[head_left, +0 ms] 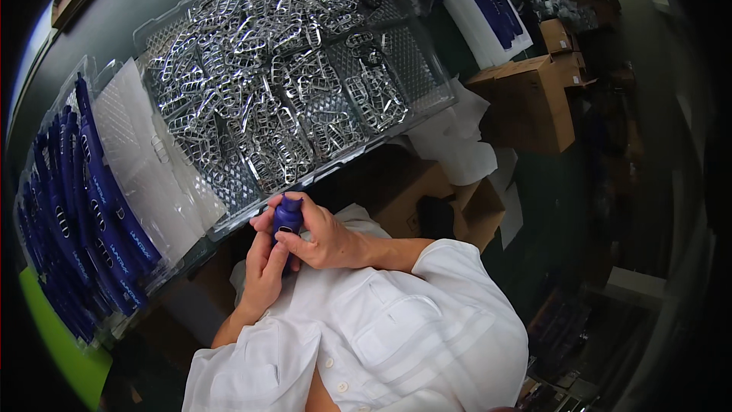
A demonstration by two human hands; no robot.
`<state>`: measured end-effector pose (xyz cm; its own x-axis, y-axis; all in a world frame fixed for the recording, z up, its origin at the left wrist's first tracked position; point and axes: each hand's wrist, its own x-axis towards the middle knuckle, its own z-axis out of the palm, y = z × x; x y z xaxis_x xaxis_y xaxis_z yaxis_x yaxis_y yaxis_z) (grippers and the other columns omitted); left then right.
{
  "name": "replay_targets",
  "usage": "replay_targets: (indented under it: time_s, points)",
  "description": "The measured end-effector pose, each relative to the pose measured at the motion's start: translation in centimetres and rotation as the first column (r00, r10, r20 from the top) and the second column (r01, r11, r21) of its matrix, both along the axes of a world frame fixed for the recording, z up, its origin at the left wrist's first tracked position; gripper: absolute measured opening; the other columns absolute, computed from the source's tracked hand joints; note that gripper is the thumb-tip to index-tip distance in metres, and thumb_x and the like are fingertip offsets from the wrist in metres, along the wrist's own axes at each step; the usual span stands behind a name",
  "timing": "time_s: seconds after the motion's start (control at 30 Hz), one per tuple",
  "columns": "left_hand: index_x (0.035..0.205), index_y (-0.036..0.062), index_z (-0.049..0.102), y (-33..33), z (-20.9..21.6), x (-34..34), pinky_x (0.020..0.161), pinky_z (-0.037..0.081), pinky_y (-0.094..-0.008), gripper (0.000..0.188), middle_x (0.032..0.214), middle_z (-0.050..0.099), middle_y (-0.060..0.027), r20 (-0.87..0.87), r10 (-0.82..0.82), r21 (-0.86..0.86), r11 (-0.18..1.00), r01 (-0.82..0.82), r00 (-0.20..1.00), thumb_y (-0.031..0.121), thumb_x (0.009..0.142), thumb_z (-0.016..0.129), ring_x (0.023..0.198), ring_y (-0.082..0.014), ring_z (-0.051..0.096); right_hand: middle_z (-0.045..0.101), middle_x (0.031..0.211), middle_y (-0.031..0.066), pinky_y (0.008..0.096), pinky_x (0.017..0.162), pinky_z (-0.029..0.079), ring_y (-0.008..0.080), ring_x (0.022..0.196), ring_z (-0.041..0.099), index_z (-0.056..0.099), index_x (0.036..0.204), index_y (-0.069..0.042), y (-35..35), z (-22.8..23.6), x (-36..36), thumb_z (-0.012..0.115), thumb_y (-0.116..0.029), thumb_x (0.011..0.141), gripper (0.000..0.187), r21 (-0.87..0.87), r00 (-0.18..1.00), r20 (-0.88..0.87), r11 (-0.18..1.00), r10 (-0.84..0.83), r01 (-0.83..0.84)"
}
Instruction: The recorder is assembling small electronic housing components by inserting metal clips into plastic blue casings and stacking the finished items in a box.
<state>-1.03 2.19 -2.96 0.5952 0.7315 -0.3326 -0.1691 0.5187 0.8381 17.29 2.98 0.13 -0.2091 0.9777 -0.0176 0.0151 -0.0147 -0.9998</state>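
Close in front of my chest I hold a dark blue tubular piece (pixel 287 217) with a dark, light-rimmed oval opening in its side. My left hand (pixel 264 265) is closed round its lower left part. My right hand (pixel 324 238) grips it from the right, with the thumb on its front near the oval and fingers near its top end. The lower part of the piece is mostly hidden by my hands. Just beyond them is the front edge of a clear tray (pixel 335 162), heaped with small shiny metal rings and slotted plates (pixel 252 53).
On the left, several long curved blue pieces (pixel 95 206) with oval fittings lie in a stack beside a white sheet (pixel 137 145). Open cardboard boxes (pixel 534 95) stand to the right. Another carton (pixel 415 194) sits below the tray edge. More blue pieces (pixel 492 11) lie far right.
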Motion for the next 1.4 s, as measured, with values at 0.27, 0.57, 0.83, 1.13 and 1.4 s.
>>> replay_targets:
  time_s: [0.27,0.57,0.83,1.13,1.4]
  points:
    - [0.154,0.0007,0.035,-0.5,1.7,1.0,0.067,0.048,-0.0226,0.049,0.115,0.059,-0.0045,-0.038,0.071,0.005,0.997,-0.071,0.997,0.014,0.108,0.047,0.077,-0.0077,0.055,0.069,0.125,0.0189,0.0362,0.089,0.059,0.0277,0.106,0.072,0.038,0.140,0.002,-1.3,-0.4,0.5,0.059,-0.007,0.099,0.047,0.082,0.997,0.073,0.996,-0.036,0.030]
    - [0.132,-0.0005,0.050,1.0,1.9,4.0,0.061,0.053,-0.0230,0.030,0.104,0.064,-0.0060,-0.170,0.123,0.072,0.991,-0.112,0.978,0.011,0.105,0.055,0.078,-0.0085,0.063,0.046,0.154,0.0223,0.0319,0.097,0.055,0.0252,0.130,0.058,0.028,0.155,-0.001,-1.5,-0.7,3.0,0.048,0.006,0.097,0.062,-0.262,0.866,-0.493,0.964,-0.084,-0.055]
    - [0.124,0.0004,0.053,2.0,2.6,7.3,0.058,0.055,-0.0234,0.025,0.093,0.067,-0.0057,-0.041,0.085,-0.030,0.996,-0.086,0.996,0.019,0.107,0.058,0.076,-0.0093,0.066,0.049,0.154,0.0175,0.0311,0.088,0.055,0.0194,0.115,0.061,0.047,0.150,-0.003,-2.3,-1.1,5.5,0.045,0.004,0.091,0.059,-0.410,0.618,-0.715,0.912,-0.326,0.006]
    - [0.109,0.0032,0.060,2.4,4.3,9.9,0.055,0.055,-0.0248,0.024,0.082,0.069,-0.0076,-0.108,-0.152,-0.058,0.988,0.146,0.982,0.027,0.108,0.056,0.065,-0.0108,0.066,0.052,0.154,0.0150,0.0395,0.096,0.055,0.0238,0.123,0.062,0.065,0.131,-0.002,-5.8,-2.4,9.1,0.048,-0.003,0.106,0.029,-0.301,0.682,-0.683,0.952,-0.261,0.062]
    - [0.133,0.0041,0.051,1.7,6.7,14.4,0.057,0.055,-0.0283,0.040,0.086,0.072,-0.0084,-0.561,-0.203,0.339,0.827,0.447,0.802,0.024,0.101,0.066,0.065,-0.0146,0.069,0.057,0.145,0.0192,0.0479,0.097,0.057,0.0315,0.131,0.059,0.057,0.133,-0.003,-6.3,-4.1,12.1,0.047,-0.014,0.098,0.037,-0.422,0.373,-0.826,0.903,-0.422,0.086]
